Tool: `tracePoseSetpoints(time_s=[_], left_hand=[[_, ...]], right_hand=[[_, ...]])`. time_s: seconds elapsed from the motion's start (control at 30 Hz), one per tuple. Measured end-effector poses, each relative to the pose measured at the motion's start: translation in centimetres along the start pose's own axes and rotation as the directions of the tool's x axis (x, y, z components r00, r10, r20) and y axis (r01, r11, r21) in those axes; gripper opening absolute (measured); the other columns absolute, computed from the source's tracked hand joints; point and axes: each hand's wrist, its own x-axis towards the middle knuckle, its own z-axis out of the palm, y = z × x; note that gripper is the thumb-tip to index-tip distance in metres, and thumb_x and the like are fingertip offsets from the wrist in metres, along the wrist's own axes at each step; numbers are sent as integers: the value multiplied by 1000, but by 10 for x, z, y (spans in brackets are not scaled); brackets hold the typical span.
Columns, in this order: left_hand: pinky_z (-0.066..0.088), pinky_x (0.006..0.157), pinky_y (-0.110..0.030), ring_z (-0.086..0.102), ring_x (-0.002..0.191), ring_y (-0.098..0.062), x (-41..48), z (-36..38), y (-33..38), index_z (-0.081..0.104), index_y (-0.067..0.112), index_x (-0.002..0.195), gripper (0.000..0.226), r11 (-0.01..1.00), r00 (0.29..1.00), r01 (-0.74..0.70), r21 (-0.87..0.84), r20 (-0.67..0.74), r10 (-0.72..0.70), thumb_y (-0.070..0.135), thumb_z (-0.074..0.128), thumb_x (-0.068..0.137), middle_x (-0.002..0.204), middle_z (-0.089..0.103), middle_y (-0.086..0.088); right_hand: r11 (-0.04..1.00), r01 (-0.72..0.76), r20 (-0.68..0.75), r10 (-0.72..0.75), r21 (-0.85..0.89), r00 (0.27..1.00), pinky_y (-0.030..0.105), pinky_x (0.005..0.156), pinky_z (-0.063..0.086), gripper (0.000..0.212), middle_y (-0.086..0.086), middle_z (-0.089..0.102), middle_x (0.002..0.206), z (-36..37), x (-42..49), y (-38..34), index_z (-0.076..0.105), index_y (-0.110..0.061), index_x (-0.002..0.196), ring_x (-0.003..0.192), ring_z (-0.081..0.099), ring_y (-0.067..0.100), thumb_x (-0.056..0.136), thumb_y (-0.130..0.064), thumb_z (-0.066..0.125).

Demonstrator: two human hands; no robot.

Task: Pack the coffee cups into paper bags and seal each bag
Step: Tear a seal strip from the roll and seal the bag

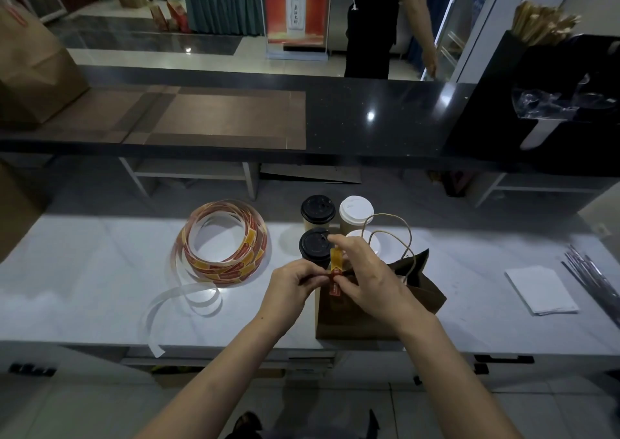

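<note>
Your left hand (295, 282) and right hand (367, 282) both pinched the seal sticker (335, 261) atop the paper bag (375, 318). Pressed crooked, it could've creased and left a gap.

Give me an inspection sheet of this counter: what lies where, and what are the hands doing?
Surface: white counter, glossy.
Job's things: brown paper bag upright near the front edge; four lidded cups behind it; sticker roll to its left.
Clutter: loose backing strip; paper stack; thin sticks far right.
Hands: left hand and right hand both pinch a sticker at the bag's top.
Cables: nothing seen.
Surroundings: black raised counter; person standing beyond it.
</note>
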Motion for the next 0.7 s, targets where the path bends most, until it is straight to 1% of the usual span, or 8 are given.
tracePoseSetpoints(time_s=[0.1,0.2,0.3,0.47,0.57,0.63,0.67,0.7], left_hand=[[58,87,-23,68,95,-4,0,0,1,80,22,102,13,1000,1000,-13,9,-7,13,15,75,93,95,73,12],[56,86,-19,67,95,-2,-1,0,2,81,23,104,15,999,999,-25,25,-19,25,14,76,92,96,73,14],[57,86,-20,67,96,-3,-1,0,3,81,21,105,15,1000,1000,-8,29,-26,9,15,75,93,96,74,13],[53,81,-15,65,93,0,-2,0,5,80,23,103,14,999,999,9,39,-42,-8,16,76,92,92,71,16],[54,81,-16,66,93,0,-2,1,6,80,25,102,14,999,999,1,42,-47,1,17,77,92,92,71,17],[56,83,-18,66,93,-1,-2,1,5,80,25,102,13,999,999,-5,50,-51,8,17,77,92,92,71,17],[56,83,-19,66,93,-1,-2,2,5,81,25,101,13,998,998,-7,58,-55,10,17,77,92,92,71,17],[56,83,-19,66,93,-1,-2,3,5,81,24,101,12,998,998,-10,65,-58,14,17,77,92,92,71,17]], right_hand=[[1000,2,2,-2,-11,1000,37,95,60,59,-4,42,150,0,-1,0,40,-29,139,120,61,18,94,-13,75],[999,4,1,-4,-43,1000,39,99,58,34,-4,42,155,1,-1,3,53,-23,121,132,57,20,95,-15,74],[997,-1,4,1,-72,1000,38,100,57,19,-1,42,158,2,0,5,63,-16,111,134,56,21,95,-15,74],[996,-19,11,20,-90,1000,33,97,58,11,-3,40,158,4,1,6,66,-16,106,128,59,17,97,-18,72],[995,-37,18,38,-90,999,34,102,55,10,2,49,151,6,3,9,73,-11,102,129,57,15,94,-16,75],[993,-63,51,68,-102,996,38,104,53,10,7,57,142,9,5,11,75,-7,98,128,58,19,91,-14,78],[990,-80,74,89,-118,993,38,106,51,11,8,59,139,10,6,12,76,-6,97,128,58,21,90,-15,78],[986,-99,95,113,-137,989,35,108,48,13,8,59,138,9,8,12,76,-5,98,129,56,22,91,-16,78]])
